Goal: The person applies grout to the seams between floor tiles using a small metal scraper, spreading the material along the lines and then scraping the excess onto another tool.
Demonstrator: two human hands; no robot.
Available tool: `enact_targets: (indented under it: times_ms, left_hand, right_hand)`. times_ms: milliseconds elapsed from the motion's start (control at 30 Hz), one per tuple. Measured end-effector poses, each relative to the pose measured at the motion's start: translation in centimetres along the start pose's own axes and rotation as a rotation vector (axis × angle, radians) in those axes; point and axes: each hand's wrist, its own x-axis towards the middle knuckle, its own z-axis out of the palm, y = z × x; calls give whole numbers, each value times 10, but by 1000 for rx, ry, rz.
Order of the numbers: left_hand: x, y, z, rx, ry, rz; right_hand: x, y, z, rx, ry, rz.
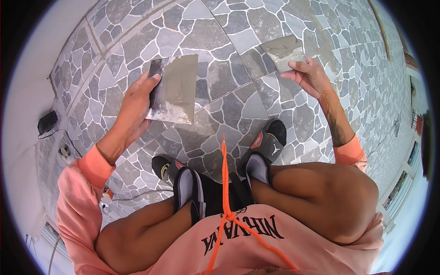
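Observation:
My left hand (133,101) grips a flat steel plate (170,114) by its left edge, thumb on top. Thick grey paste (181,85) covers much of the plate's right side. On the right, my right hand (309,77) pinches a smaller flat scraper (282,63) between thumb and fingers. Grey paste lies along that scraper's far edge too. Both tools are raised over the floor, well apart from each other. Whether either one has a handle does not show.
The floor (224,68) has a grey stone pattern with pale veins and straight joints. My shoes (270,137) stand on it below the tools. At the left are a black box (47,123) with a cable, an orange-and-white object (107,194) and a white wall (27,91).

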Motion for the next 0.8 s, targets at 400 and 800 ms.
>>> enact_targets:
  times_ms: [400,800]
  left_hand:
    - [16,12,16,-338,48,302]
    - [34,38,66,-325,50,447]
  right_hand:
    - [-22,16,145,462,-307,-48]
    - [-25,26,204,407,-83,-12]
